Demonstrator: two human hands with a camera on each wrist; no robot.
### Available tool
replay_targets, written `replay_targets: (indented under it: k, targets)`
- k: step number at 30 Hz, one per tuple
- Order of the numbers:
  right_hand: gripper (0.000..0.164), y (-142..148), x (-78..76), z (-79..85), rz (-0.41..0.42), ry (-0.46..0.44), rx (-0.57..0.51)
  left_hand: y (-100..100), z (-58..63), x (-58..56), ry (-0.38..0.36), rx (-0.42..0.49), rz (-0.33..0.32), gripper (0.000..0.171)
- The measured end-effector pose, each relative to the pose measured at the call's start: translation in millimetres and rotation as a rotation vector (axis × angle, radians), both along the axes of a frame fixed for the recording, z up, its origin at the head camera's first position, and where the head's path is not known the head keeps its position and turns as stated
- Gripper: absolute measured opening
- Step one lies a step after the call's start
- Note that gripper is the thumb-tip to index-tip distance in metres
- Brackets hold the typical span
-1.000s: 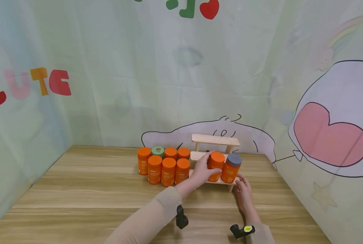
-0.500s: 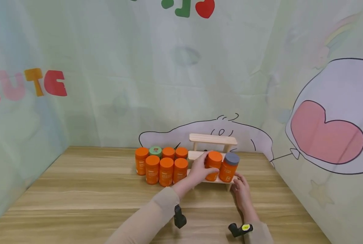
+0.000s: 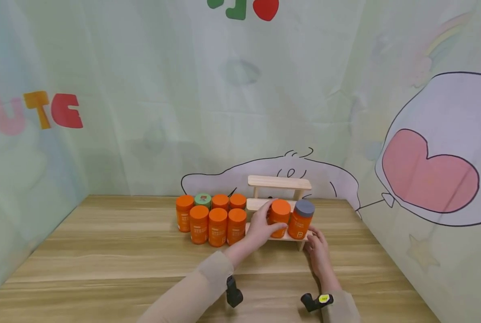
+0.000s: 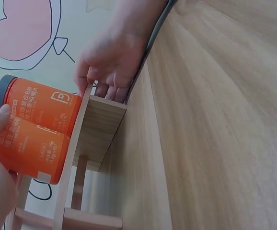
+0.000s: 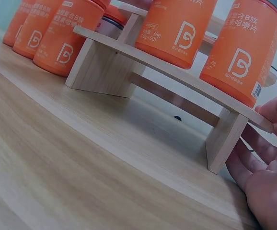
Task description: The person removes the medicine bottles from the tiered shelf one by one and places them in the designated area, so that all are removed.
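My left hand holds an orange jar with an orange lid on the lowest step of a tiered wooden rack. In the left wrist view my left thumb lies on that jar, whose base is at the shelf board. Right beside it stands an orange jar with a grey lid. My right hand grips the rack's right end. The right wrist view shows the thumb side at the board's end and other fingers by the rack's leg. The left fingers behind the jar are hidden.
Left of the rack, several orange jars stand close together in two rows on the wooden table. One in the back row has a green lid. A printed curtain hangs behind the table and along its sides.
The head view has shifted slightly, so everything sits a little further left in it. Both hands keep their places on the jar and the rack.
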State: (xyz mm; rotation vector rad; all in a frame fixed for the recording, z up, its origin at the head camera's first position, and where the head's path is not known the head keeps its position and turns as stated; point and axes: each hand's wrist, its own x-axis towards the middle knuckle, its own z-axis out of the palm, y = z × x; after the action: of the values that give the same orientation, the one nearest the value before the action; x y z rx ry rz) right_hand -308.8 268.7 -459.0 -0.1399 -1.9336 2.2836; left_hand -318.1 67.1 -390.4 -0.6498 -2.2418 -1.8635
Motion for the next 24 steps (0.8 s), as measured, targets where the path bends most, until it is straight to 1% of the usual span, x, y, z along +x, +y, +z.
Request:
replay_targets:
  k: [6, 15, 21, 24]
  targets:
    - [0.028, 1.0, -0.7, 0.3, 0.006, 0.004, 0.018, -2.1, 0.4, 3.9, 0.025, 0.006, 0.029, 0.07]
    - [0.027, 0.2, -1.1, -0.5, -0.008, -0.013, 0.023, -14.1, -2.0, 10.0, 0.044, -0.044, 0.045, 0.069]
    - [0.028, 0.1, -0.4, 0.7, -0.004, -0.014, 0.035, -22.9, 6.0, 18.6, 0.063, -0.021, 0.058, 0.07]
    - [0.028, -0.1, 0.0, 0.8, -0.002, -0.015, 0.029, -27.7, 11.3, 22.9, 0.053, -0.013, 0.054, 0.07]
